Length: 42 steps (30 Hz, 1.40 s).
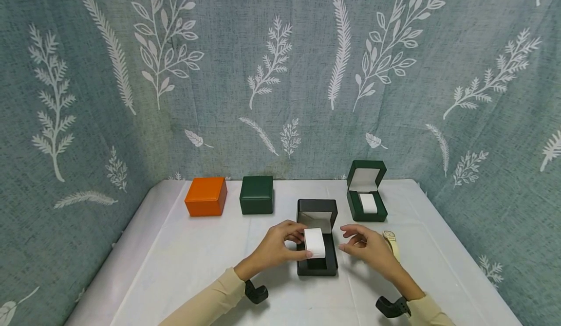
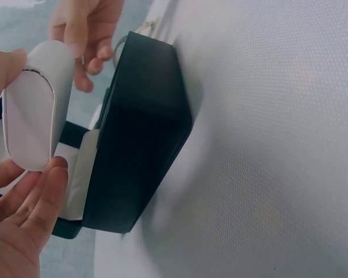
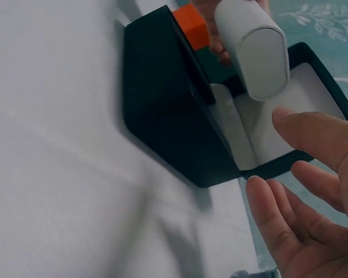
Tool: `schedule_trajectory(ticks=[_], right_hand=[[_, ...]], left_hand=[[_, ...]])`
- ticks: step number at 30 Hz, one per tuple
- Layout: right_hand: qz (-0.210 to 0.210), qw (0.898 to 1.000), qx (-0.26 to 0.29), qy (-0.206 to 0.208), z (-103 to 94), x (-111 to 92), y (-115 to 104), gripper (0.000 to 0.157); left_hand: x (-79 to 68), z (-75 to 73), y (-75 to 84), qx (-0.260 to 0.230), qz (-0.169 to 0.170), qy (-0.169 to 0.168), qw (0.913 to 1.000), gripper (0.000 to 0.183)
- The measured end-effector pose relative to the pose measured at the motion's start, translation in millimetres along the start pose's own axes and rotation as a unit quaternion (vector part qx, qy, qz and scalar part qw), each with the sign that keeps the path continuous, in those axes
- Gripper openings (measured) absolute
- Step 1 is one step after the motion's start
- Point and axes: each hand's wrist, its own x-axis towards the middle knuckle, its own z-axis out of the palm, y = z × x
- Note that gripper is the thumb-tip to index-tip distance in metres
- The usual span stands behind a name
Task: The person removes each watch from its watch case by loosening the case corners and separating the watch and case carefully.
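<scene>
My left hand (image 1: 280, 242) pinches a white watch cushion (image 1: 314, 243) between thumb and fingers, above a black watch box (image 1: 317, 268) whose lid stands up. In the left wrist view the thumb and fingers grip opposite ends of the cushion (image 2: 30, 119), clear of the box. To the right of the box, my right hand (image 1: 370, 249) hovers with relaxed, slightly bent fingers and touches nothing. The right wrist view has a gap between this hand (image 3: 313, 191) and the cushion (image 3: 261, 58). A watch with a pale yellowish strap (image 1: 391, 242) lies just beyond the right hand, partly covered by it.
Behind, an opened green box (image 1: 356, 215) holds another white cushion (image 1: 368, 203). A closed green box (image 1: 256, 194) and a closed orange box (image 1: 205, 197) sit at the back left. White cloth (image 1: 175, 267) covers the table; a patterned curtain (image 1: 302, 73) surrounds it.
</scene>
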Motion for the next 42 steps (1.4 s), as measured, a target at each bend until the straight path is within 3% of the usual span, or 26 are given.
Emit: schedule_trajectory(ticks=[17, 25, 42], right_hand=[[0.003, 0.998, 0.012, -0.058, 14.4, 1.7, 2.2, 0.057], [0.010, 0.998, 0.017, -0.060, 21.2, 2.3, 3.3, 0.057], [0.046, 0.997, -0.047, -0.046, 32.0, 2.6, 4.8, 0.052]], left_hand=[[-1.2, -0.1, -0.4, -0.016, 0.011, 0.002, 0.9998, 0.062], [-1.0, -0.3, -2.4, 0.001, 0.019, -0.001, 0.9998, 0.061], [1.0, -1.0, -5.9, 0.045, 0.018, 0.006, 0.9988, 0.059]])
